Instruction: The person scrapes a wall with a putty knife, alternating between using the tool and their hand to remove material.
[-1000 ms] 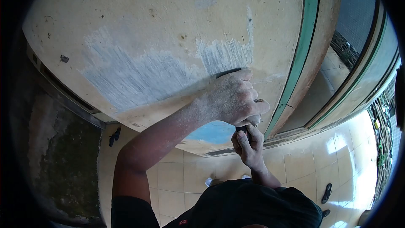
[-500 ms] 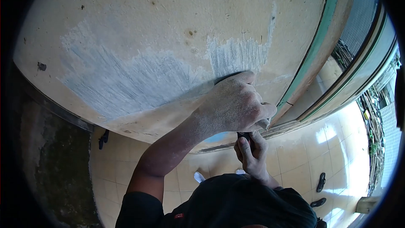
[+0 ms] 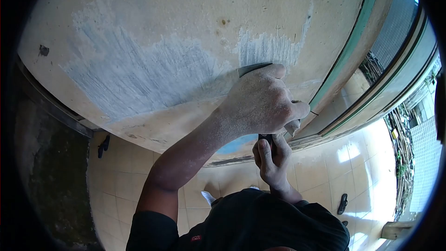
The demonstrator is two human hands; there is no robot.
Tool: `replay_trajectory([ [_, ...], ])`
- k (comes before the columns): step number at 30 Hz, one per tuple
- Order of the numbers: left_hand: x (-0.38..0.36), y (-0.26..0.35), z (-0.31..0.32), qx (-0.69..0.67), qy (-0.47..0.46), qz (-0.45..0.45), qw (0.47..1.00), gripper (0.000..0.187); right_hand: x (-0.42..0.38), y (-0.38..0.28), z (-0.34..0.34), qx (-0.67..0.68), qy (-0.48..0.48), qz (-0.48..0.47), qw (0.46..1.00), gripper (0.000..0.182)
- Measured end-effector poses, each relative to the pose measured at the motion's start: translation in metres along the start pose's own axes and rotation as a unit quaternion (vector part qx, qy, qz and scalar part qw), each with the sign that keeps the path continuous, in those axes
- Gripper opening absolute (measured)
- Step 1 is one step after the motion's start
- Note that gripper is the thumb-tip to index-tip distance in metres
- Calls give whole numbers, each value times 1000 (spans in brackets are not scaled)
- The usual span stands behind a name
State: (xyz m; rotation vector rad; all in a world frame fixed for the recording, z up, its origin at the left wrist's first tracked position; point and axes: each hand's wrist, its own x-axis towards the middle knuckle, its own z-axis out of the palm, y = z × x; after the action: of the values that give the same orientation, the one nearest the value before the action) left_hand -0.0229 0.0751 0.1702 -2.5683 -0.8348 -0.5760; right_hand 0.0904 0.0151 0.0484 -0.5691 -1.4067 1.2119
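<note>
My left hand (image 3: 262, 100), dusted with white powder, reaches across to the wall (image 3: 181, 0) with its fingers closed on a scraper. The thin dark blade of the scraper (image 3: 254, 68) shows above the knuckles, at the lower edge of a small whitish filler patch (image 3: 269, 49). Left of it spreads a larger streaky filler patch (image 3: 148, 74). Just below, my right hand (image 3: 274, 158) grips a black-handled tool (image 3: 265, 138), thumb along the handle. A grey, filler-smeared piece (image 3: 292, 127) sticks out beneath my left fingers; what it belongs to is hidden.
A green-edged frame (image 3: 346, 56) and a window (image 3: 392, 32) stand right of the wall. Dark footwear lies on the tiled floor (image 3: 320, 176), a sandal (image 3: 343, 203) at right and a pair (image 3: 103, 146) at left. Bundled sticks (image 3: 403, 153) line the far right.
The view has shifted, with the wall higher in it. My left hand and scraper have moved slightly left and up along the wall, and more of the blade shows. My right hand stays close beneath.
</note>
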Motion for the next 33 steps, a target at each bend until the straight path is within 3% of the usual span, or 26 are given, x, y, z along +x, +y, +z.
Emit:
replay_trajectory([
  [3, -7, 3, 12, -15, 45, 8, 999, 18, -12, -1, -5, -14, -34, 7, 999, 33],
  [4, -8, 3, 15, -28, 62, 13, 998, 18, -13, -9, -4, 14, 14, 57, 998, 19],
  [9, 2, -3, 5, -16, 67, 17, 997, 18, -1, -16, -4, -13, 38, 42, 998, 14],
  [11, 0, 0, 2, -27, 75, 5, 997, 18, 2, -11, -6, -55, -11, -28, 998, 31],
  [14, -5, 1, 4, -31, 89, 10, 995, 20, -8, -1, -3, -70, -23, -24, 997, 31],
  [16, -10, 2, 7, -25, 48, 20, 998, 22, -9, -1, 1, -64, -30, -21, 997, 31],
  [22, 3, -6, -8, 51, 43, -6, 998, 23, 11, -6, 8, -38, 22, -46, 998, 30],
  [26, -6, -1, 6, 40, 28, -7, 999, 23, 0, -8, 10, -7, 25, -19, 999, 33],
  [29, -10, 0, 13, 14, 68, 2, 998, 23, -7, 3, 7, -17, 20, -5, 1000, 34],
  [31, -5, 1, 1, 25, 29, -17, 999, 25, 1, -6, 9, -17, 24, -12, 999, 32],
  [33, 1, 0, -4, 15, 49, -20, 998, 25, 8, -14, 5, -35, 9, -33, 999, 32],
])
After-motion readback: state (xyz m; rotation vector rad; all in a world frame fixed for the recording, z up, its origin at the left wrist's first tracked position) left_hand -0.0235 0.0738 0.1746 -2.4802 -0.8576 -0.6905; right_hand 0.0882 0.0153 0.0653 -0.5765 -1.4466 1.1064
